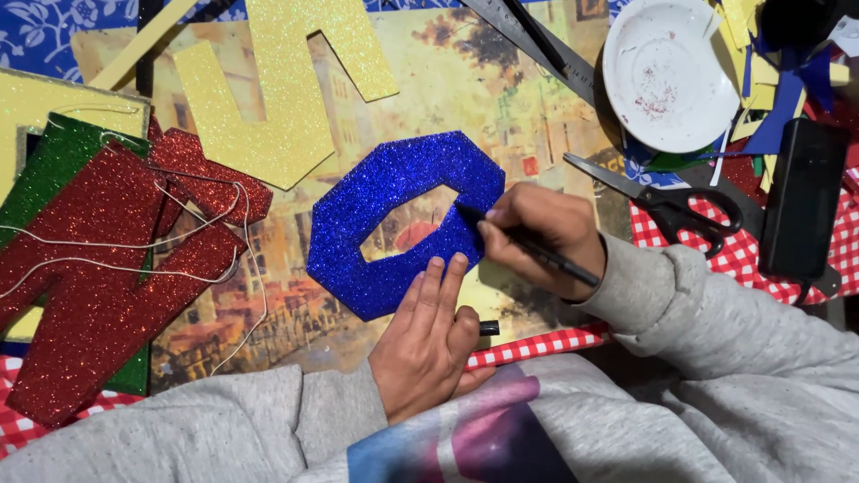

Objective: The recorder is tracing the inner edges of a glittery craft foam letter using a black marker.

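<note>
**Pen tip working at the inner edge of a blue glitter letter**

The right hand (pixel 544 234) is closing its fingers around a black pen (pixel 528 246), slanting it so the tip is meeting the blue glitter foam letter (pixel 394 224) at the right rim of its cut-out hole. The left hand (pixel 429 335) is lying flat and open, fingertips pressing the letter's lower edge, apparently to keep it from sliding under the pen. The letter is lying flat on a painted street-scene sheet (pixel 447 80) in the middle of the table.

A small black object, possibly the pen's cap (pixel 489 328), is peeking out beside the left thumb; most of it is hidden. To the left, red glitter letters (pixel 98 286) are resting over green ones, with white string (pixel 179 233) trailing across them. A yellow glitter letter (pixel 286 89) is sitting above the blue one. On the right, black-handled scissors (pixel 671 201) are lying within easy reach, beside a white plate (pixel 667 72) and a black rectangular object (pixel 801 201) that is hard to identify. A metal ruler (pixel 537 45) is running off the top edge, and the paper scraps in the top right corner are too jumbled to sort out.
</note>
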